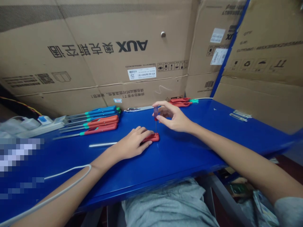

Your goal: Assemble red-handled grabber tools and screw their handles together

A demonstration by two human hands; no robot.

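Note:
My left hand [136, 142] is closed over a red long-necked gas lighter [155, 137] lying flat on the table. Its metal tube [103, 145] sticks out to the left from under my wrist; the middle of the body is hidden by my fingers. In my right hand [174, 117] is a small screwdriver [155, 114] with a clear, reddish handle, held upright between fingertips and thumb. The shaft points straight down, and its tip meets the right end of the red lighter.
Several blue lighters [101, 111] and red lighters [101, 123] lie in a row on the blue table [132, 176]. More red ones [180, 102] rest at the back by the cardboard wall [94, 28]. Clear strips [240, 115] are at right, a power strip [44, 126] at left. A white cable [68, 172] crosses my left forearm.

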